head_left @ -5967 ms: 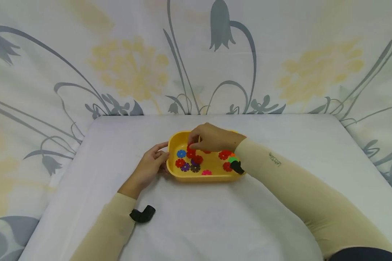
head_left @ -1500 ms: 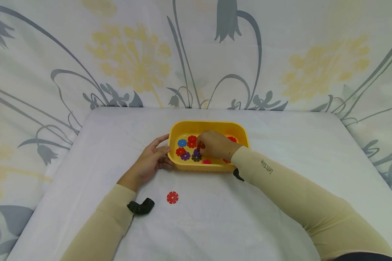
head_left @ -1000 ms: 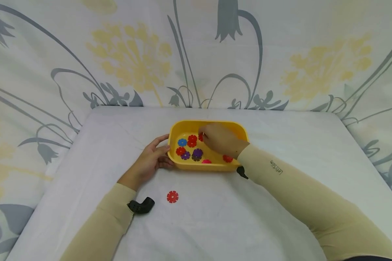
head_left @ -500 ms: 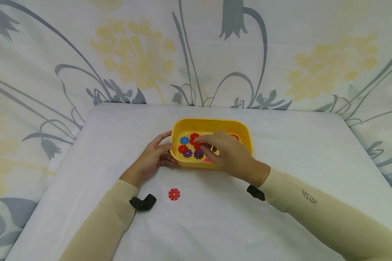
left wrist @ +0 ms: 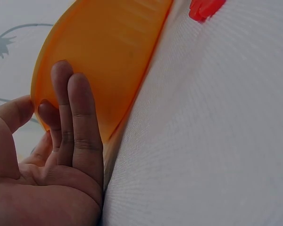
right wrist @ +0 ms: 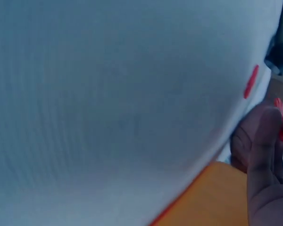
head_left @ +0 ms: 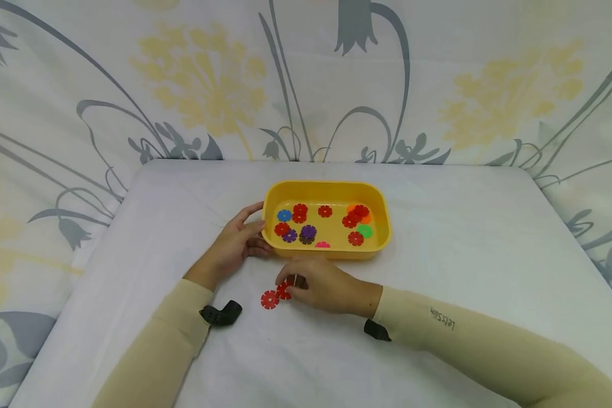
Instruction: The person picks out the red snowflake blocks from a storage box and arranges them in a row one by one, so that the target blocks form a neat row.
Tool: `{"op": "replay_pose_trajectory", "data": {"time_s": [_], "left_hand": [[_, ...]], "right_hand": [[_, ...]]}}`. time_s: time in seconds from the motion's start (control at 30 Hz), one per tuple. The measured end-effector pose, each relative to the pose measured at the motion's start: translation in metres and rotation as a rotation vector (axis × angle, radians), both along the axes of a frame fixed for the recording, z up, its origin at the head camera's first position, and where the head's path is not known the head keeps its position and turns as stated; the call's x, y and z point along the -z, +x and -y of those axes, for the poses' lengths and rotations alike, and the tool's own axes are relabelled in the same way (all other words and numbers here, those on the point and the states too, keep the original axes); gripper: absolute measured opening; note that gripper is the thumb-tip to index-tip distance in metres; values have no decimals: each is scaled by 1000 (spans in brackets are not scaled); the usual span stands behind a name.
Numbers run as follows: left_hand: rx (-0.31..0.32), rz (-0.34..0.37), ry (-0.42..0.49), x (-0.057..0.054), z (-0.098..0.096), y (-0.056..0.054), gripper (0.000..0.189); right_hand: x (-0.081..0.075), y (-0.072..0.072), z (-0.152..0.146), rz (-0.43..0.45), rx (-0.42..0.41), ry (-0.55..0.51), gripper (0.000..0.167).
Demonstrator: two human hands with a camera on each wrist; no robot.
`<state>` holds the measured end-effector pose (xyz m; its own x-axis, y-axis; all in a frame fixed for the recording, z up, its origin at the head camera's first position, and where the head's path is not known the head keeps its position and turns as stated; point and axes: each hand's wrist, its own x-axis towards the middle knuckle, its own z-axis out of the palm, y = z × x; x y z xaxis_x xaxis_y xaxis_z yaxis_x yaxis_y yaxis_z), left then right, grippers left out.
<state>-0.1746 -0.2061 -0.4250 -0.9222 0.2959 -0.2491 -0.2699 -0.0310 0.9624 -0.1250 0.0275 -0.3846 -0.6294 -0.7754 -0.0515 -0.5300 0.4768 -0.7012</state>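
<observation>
At the left end of a yellow plastic tray (head_left: 326,255), my left hand (head_left: 233,245) rests with its thumb at the rim. In the left wrist view, fairly straight fingers (left wrist: 85,117) lie against the outer wall. My right hand (head_left: 326,285) is in front of the tray, pinching a red notched plastic disc (head_left: 284,290) between thumb and fingers. The held disc (right wrist: 281,117) appears edge-on in the right wrist view. Another red notched disc (head_left: 270,300) lies flat on the white cloth, just left of the held one.
Inside the tray are several notched discs: red discs (head_left: 324,211), a blue disc (head_left: 284,215), a purple disc (head_left: 308,231), a green disc (head_left: 364,230) and more. A white cloth (head_left: 449,226) covers the table. Behind hangs a floral curtain (head_left: 418,85).
My right hand has come out of the tray toward the front left, bringing a red disc beside the one on the cloth. That first disc appeared there after the earliest frame. My left hand stays.
</observation>
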Motion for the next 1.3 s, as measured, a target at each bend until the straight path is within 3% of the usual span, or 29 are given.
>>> {"op": "replay_pose_trajectory", "data": {"time_s": [0.27, 0.77, 1.3], "left_hand": [[-5, 1, 6, 0, 0, -1, 53], [5, -6, -15, 1, 0, -1, 55], [2, -10, -7, 2, 0, -2, 54]], "right_hand": [[11, -7, 6, 65, -4, 93, 18], [16, -10, 9, 54, -13, 139, 14], [17, -5, 7, 36, -1, 149, 21]]}}
